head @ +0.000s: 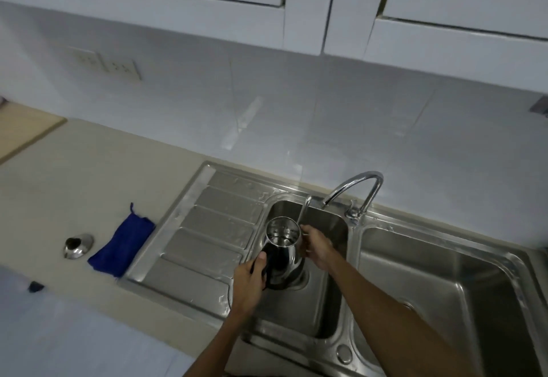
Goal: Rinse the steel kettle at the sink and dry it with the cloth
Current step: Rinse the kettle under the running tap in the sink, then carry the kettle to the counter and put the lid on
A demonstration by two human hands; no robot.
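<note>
Plainly, everything turned on the kettle (281, 253), which stood roughly upright over the left basin of the sink (311, 311), its open mouth tipped slightly toward the faucet (354, 191). On the kettle's near-left side, the left hand (249, 283) had its grip wrapped around the dark handle, thumb on top. On the kettle's right, the right hand (317, 247) pressed against the steel body, fingers curled onto it. A thin stream fell from the faucet toward the rim; whether it entered was hard to make out. The kettle's base was hidden. Left of the kettle, well apart on the table (89, 184), lay the blue cloth (123, 247) and, beyond it, a steel lid (77, 246).
</note>
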